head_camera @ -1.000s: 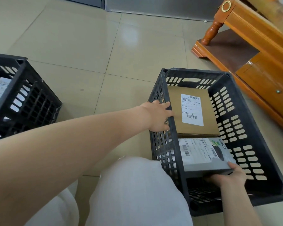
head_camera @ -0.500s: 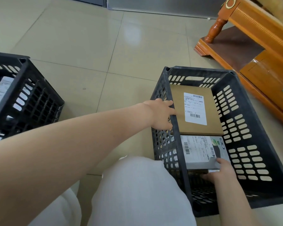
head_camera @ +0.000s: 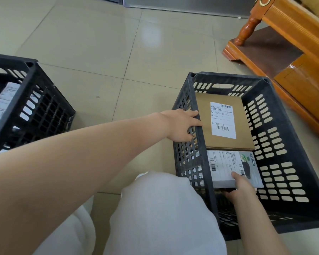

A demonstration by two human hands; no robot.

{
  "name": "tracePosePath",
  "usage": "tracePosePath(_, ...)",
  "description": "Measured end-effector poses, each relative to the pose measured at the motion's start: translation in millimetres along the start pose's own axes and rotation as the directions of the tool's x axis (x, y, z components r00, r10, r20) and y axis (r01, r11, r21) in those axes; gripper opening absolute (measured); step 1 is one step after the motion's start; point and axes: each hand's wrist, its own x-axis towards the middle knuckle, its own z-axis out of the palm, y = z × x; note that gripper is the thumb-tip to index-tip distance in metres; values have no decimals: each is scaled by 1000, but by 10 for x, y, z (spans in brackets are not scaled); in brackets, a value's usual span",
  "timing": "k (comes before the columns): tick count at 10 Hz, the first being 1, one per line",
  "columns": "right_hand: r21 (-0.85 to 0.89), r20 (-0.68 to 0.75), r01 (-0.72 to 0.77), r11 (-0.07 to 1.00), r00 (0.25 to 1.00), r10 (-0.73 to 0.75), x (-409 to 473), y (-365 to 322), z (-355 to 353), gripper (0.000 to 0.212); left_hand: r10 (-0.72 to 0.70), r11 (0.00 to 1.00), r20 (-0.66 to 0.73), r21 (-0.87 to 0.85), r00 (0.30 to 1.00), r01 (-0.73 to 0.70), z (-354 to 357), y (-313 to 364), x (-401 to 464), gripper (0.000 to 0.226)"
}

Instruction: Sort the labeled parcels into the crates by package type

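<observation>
**boxhead_22:** ok so where are we with the sorting? We've got the black slotted plastic crate point(head_camera: 291, 137) on the right with two parcels in it: a flat brown cardboard box with a white shipping label point(head_camera: 223, 122) at the crate's far end and a grey-white printed carton with barcode labels point(head_camera: 226, 167) lying against it at the near end.

**tapegun_mo:** yep, two in there. Our right hand point(head_camera: 242, 188) grips the grey carton's near edge, thumb on top, fingers curled underneath. Our left hand point(head_camera: 180, 126) rests on the crate's left rim, fingers fairly straight, reaching over to the brown box's left edge, not gripping anything.

**boxhead_22:** tips for setting it down?

**tapegun_mo:** we'd lower the near edge flat, keep it square against the brown box, slide our fingers out last so it doesn't tip. Left hand steadies the crate wall, so keep it there.

**boxhead_22:** total count?

**tapegun_mo:** two crates. The second black slotted crate point(head_camera: 31, 107) sits at the left edge of the tiled floor point(head_camera: 99, 52), with at least one white labeled parcel point(head_camera: 6, 96) inside. We can't tell how many more.
</observation>
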Motion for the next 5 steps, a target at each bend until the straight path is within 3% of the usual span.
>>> tracePosePath(2, -88, -52, 45, 995, 997, -50, -94, 9, 37, 56, 3, 993, 2, 116, 1000, -3, -72, -34, -75, 71)
tracePosePath(3, -144, -125, 78, 987, 988, -96, -70, 2, 10, 65, -32, 998, -41, 44, 999, 34, -197, -174, -166, 74)
tracePosePath(4, -363, -234, 171, 916, 935, -267, -122, 14, -23, 82, -105, 994, -85, -46, 991, 102, -352, -346, -371, 75)
tracePosePath(5, -577, -219, 274, 769, 856, -469, -89, 9, -73, 95, -213, 970, -113, -140, 970, 197, -496, -533, -610, 74)
